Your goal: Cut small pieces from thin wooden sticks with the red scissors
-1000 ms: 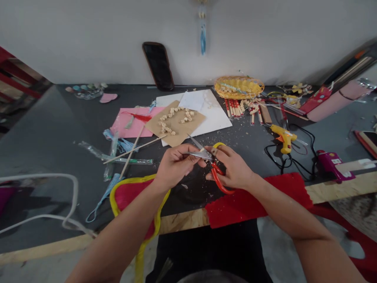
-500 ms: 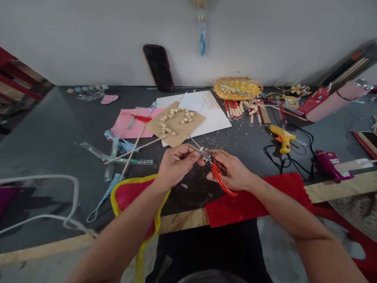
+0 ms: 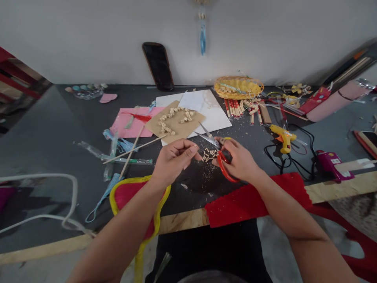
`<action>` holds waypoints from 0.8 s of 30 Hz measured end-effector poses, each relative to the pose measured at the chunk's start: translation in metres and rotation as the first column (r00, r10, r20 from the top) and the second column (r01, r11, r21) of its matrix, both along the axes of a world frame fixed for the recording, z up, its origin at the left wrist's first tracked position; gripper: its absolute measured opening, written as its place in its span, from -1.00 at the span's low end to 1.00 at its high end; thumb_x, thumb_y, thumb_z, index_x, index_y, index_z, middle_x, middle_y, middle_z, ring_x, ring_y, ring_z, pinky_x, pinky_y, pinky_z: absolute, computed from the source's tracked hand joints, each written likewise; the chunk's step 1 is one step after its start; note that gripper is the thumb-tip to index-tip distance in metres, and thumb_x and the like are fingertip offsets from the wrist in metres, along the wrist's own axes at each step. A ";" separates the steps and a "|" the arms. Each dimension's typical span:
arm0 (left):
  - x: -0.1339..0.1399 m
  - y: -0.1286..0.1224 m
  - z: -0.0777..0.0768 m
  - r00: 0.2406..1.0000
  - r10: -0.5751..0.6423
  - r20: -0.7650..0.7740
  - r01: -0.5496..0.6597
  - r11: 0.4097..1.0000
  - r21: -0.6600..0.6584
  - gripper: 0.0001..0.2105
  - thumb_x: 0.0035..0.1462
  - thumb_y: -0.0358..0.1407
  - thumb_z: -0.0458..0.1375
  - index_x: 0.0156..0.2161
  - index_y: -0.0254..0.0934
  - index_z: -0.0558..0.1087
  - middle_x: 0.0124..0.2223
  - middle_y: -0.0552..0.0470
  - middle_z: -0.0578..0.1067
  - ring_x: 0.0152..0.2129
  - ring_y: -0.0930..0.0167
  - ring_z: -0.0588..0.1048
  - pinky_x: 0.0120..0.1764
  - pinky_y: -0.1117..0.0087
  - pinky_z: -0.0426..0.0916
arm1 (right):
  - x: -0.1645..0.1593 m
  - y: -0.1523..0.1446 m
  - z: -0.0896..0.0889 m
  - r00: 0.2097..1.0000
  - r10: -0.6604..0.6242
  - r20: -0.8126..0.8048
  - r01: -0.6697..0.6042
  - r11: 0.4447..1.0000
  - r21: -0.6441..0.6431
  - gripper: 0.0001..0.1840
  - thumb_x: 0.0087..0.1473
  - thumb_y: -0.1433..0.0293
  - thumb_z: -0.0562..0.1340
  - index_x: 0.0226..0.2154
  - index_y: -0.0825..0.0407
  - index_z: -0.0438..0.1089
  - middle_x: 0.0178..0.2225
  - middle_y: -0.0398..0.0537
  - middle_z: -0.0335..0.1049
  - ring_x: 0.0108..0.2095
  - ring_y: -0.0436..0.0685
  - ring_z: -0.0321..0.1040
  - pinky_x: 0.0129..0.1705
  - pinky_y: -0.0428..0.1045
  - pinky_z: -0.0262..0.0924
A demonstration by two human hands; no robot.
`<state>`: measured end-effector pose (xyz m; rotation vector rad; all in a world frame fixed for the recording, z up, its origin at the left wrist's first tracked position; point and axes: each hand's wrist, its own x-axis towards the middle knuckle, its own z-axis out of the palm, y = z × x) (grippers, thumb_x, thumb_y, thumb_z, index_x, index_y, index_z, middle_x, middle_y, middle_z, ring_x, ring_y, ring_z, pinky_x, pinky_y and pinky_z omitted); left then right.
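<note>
Head view: the dark tabletop (image 3: 67, 129) spreads in front of you, with a red cloth (image 3: 232, 206) along its near edge, partly under your right forearm. Beyond your hands, a brown sheet of paper (image 3: 182, 127) carries clusters of pale little pieces (image 3: 166, 128) laid in a broken curve. Your right hand (image 3: 237, 160) grips the red-handled scissors (image 3: 217, 144), fingers at the handles, blades spread and pointing away from you toward the brown sheet. Your left hand (image 3: 176, 159) has thumb and fingertips drawn together just left of the scissors, apart from the blades; you cannot tell from this angle whether they pinch anything. Between both hands lie the short pale pieces (image 3: 207, 155), loose on the table beside the scissors' handles, with fine pale flecks (image 3: 207, 177) scattered nearer you.

Judging by those spread blades and bits, you seem to be at a snipping step, between cuts. Another cut would call for a steady pinch on the stock, fingertips kept clear of the blades, and the snip made low over the loose pieces.
</note>
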<state>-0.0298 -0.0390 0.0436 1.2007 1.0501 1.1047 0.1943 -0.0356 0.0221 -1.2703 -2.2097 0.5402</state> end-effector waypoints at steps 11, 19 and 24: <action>0.000 0.002 0.001 0.997 -0.002 0.083 0.006 0.999 -0.049 -0.77 0.02 -0.21 0.31 -0.28 -0.33 0.51 -0.51 0.01 0.55 -0.75 0.62 0.21 -0.67 0.56 0.04 | 0.016 0.013 -0.004 0.892 -0.167 0.420 0.138 0.986 0.098 -0.29 0.07 0.07 0.22 0.23 -0.05 0.19 0.03 0.12 0.31 0.07 0.38 0.18 0.08 0.26 0.16; -0.002 0.000 0.004 0.985 0.052 -0.165 -0.050 0.999 0.016 -0.80 0.08 -0.21 0.24 -0.25 -0.32 0.49 -0.49 0.05 0.51 -0.69 0.59 0.23 -0.62 0.54 0.08 | 0.015 0.013 -0.006 0.864 -0.231 0.447 0.152 0.967 0.206 -0.34 0.10 0.13 0.19 0.22 -0.07 0.20 -0.03 0.10 0.29 0.01 0.35 0.16 0.03 0.23 0.15; 0.012 0.009 0.017 0.790 0.141 -0.597 0.029 0.963 0.266 -0.81 0.12 -0.21 0.18 -0.27 -0.30 0.51 -0.40 0.01 0.55 -0.52 0.47 0.41 -0.43 0.47 0.24 | 0.009 0.006 -0.002 0.856 -0.204 0.474 0.111 0.970 0.217 -0.38 0.14 0.10 0.15 0.22 -0.09 0.19 -0.02 0.10 0.28 0.00 0.34 0.14 0.00 0.19 0.11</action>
